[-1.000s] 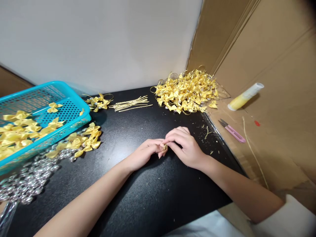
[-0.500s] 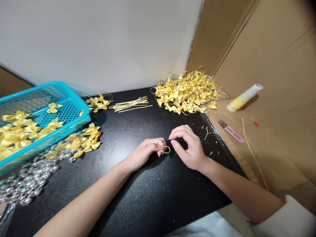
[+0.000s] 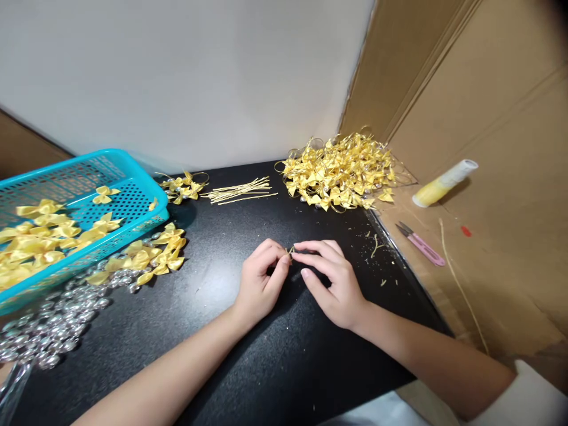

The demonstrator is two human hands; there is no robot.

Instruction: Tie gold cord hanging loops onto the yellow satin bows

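Observation:
My left hand [image 3: 261, 280] and my right hand [image 3: 329, 279] meet over the middle of the black table [image 3: 248, 355]. Their fingertips pinch a thin gold cord [image 3: 291, 251] between them, most of it hidden by the fingers. A bundle of cut gold cords [image 3: 237, 190] lies farther back. A big heap of finished yellow bows [image 3: 341, 170] is at the back right. Loose yellow bows [image 3: 151, 254] lie left of my left hand, beside clear beads [image 3: 53, 325].
A turquoise basket [image 3: 133, 195] holding yellow bows sits at the left. On the cardboard surface [image 3: 488, 278] to the right lie pink snips [image 3: 421, 245], a yellow glue tube [image 3: 441, 183] and a long cord strand [image 3: 461, 284]. A small bow cluster [image 3: 184, 185] lies by the basket.
The gold cord was a loop held by my left hand with my right hand lifted off. Now both hands have come together again and pinch the cord at their fingertips.

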